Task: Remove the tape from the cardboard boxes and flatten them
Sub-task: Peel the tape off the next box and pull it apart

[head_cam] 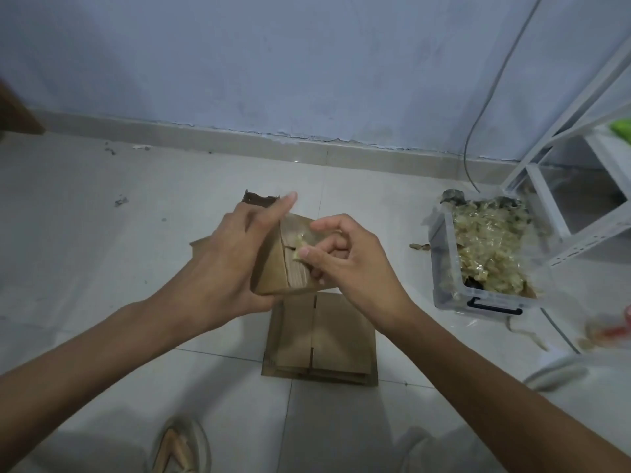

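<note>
Fingers [309, 256] of our right hand [351, 264] pinch a lifted end of clear tape [298, 249] on the small brown cardboard box [273, 268]; left hand [225, 254] wraps round the box, held above the flattened brown cardboard stack [321, 339] on the floor. We should peel slow & low along the seam, w/ left bracing firm.

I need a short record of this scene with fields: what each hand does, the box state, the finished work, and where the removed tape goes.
left hand: grips the cardboard box, held above the floor
right hand: pinches a tape strip at the box seam
box state: still folded up, tape partly lifted
finished work: flattened boxes stacked on the floor
removed tape: crumpled in the clear plastic bin
</note>
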Demonstrator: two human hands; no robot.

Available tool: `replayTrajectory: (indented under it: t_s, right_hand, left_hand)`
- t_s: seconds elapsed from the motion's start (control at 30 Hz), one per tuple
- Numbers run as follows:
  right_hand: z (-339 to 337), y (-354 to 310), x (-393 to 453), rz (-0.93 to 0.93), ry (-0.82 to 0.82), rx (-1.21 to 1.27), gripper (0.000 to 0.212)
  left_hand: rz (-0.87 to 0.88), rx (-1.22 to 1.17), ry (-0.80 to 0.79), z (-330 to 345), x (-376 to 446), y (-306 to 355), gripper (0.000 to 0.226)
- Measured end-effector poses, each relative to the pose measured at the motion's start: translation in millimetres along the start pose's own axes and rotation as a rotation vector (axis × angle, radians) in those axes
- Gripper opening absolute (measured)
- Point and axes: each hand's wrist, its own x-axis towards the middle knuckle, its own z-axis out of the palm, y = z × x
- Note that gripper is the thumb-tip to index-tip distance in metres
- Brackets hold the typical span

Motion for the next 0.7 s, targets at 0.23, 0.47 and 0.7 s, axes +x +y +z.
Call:
replayTrajectory:
  t_s: [0.23, 0.47, 0.7]
  right_hand:
    - [6, -1, -1, 0.04, 0.036, -0.14, 0.01]
    - [0, 2, 4, 0.306, 0.045, 0.204, 0.011]
    - [-5, 2, 10, 0.354, -0.055, 0.452, 0.011]
  left_hand:
    - [0.073, 0.149, -0.024, 0, -4, 6, 0.084]
    - [0.033, 0.197, -0.007, 4, -7, 10, 0.086]
    - [0.002, 0.075, 0.089, 10, -5, 18, 0.067]
